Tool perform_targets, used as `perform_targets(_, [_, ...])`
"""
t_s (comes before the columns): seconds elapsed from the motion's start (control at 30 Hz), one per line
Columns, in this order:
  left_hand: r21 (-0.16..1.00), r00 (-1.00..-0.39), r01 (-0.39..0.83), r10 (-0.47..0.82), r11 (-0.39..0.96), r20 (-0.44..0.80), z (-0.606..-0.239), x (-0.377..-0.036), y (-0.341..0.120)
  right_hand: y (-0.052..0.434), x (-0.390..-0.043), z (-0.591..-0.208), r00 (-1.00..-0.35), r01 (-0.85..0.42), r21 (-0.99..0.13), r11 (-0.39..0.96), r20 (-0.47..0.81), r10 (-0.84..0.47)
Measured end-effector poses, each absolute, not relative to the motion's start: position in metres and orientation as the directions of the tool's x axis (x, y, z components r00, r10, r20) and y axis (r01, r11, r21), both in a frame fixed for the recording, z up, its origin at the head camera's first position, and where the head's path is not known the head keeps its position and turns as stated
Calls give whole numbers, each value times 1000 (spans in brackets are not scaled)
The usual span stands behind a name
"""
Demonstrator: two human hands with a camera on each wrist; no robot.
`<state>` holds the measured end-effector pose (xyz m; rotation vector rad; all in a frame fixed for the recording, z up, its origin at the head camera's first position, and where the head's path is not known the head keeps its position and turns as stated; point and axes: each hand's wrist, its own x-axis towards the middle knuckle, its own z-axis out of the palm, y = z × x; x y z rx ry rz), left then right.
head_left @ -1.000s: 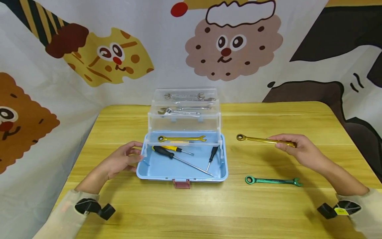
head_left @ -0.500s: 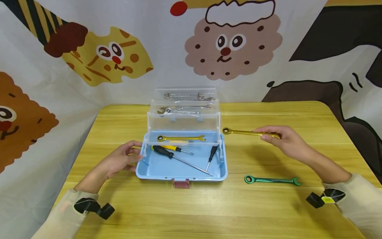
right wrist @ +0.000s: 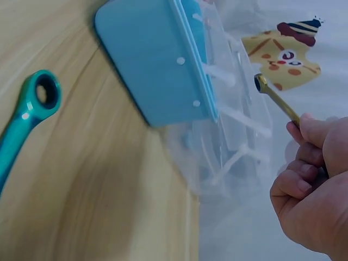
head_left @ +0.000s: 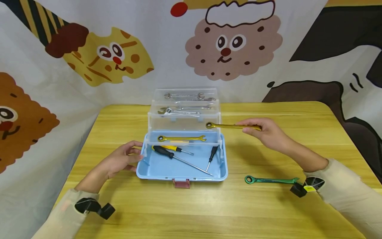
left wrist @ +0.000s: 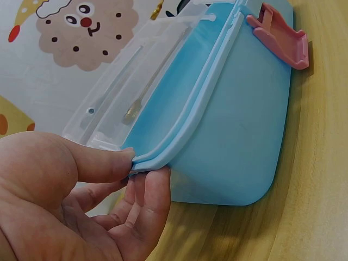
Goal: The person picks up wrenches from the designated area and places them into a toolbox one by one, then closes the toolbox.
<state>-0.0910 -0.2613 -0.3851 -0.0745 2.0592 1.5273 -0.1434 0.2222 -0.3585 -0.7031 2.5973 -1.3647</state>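
Note:
My right hand (head_left: pixel 267 132) pinches a gold ratchet wrench (head_left: pixel 232 126) by one end, in the air right of the toolbox's clear tiers. The wrench's ring end reaches over the right edge of those tiers. At the left side of the blue toolbox (head_left: pixel 179 179), my left hand (head_left: pixel 122 159) grips the rim; the left wrist view shows the thumb on top and fingers beneath the lip (left wrist: pixel 157 160). A second gold wrench (head_left: pixel 182 138) lies in the lowest clear tray. Screwdrivers with black (head_left: pixel 162 151) and yellow (head_left: pixel 171 148) handles lie in the box's bottom.
A green ratchet wrench (head_left: pixel 268 180) lies on the wooden table (head_left: pixel 209 212) to the right, partly behind the right wrist camera. Silver wrenches (head_left: pixel 185 96) rest in the upper clear trays (head_left: pixel 185 124). A printed cloth (head_left: pixel 167 39) hangs behind the table.
My right hand has carried the gold wrench leftward and slightly away from me, from beside the toolbox to the edge of its clear tiers. The left hand has stayed on the rim.

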Motion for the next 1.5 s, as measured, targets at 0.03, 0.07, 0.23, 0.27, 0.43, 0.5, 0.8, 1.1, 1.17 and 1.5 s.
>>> perform_targets(0.03, [862, -836, -370, 280, 347, -471, -385, -91, -261, 219, -145, -357, -882, -343, -805, 484, 99, -460])
perform_targets(0.07, [861, -836, -371, 278, 347, -473, -385, -91, -261, 216, -146, -356, -882, -341, -804, 487, 94, -462])
perform_targets(0.23, [863, -837, -371, 279, 343, -471, -386, -90, -262, 199, -153, -351, -873, -338, -803, 491, 72, -483])
perform_targets(0.27, [863, -836, -372, 280, 342, -471, -387, -90, -262, 196, -155, -350, -871, -336, -803, 493, 65, -487])
perform_targets(0.43, [864, -834, -375, 284, 335, -472, -388, -90, -262, 180, -163, -350, -849, -341, -815, 469, 52, -526])
perform_targets(0.5, [864, -834, -376, 284, 334, -473, -388, -90, -262, 173, -166, -351, -839, -337, -825, 454, 45, -542])
perform_targets(0.8, [862, -834, -382, 279, 332, -477, -388, -89, -263, 139, -169, -358, -799, -343, -844, 414, 30, -601])
perform_targets(1.1, [865, -834, -377, 284, 332, -473, -388, -90, -262, 120, -171, -360, -769, -378, -825, 420, 28, -638])
perform_targets(1.17, [865, -834, -377, 284, 332, -473, -388, -90, -262, 119, -173, -360, -764, -370, -844, 389, 38, -644])
perform_targets(1.5, [865, -835, -370, 286, 339, -469, -387, -92, -263, 132, -180, -361, -742, -168, -963, 212, -18, -670])
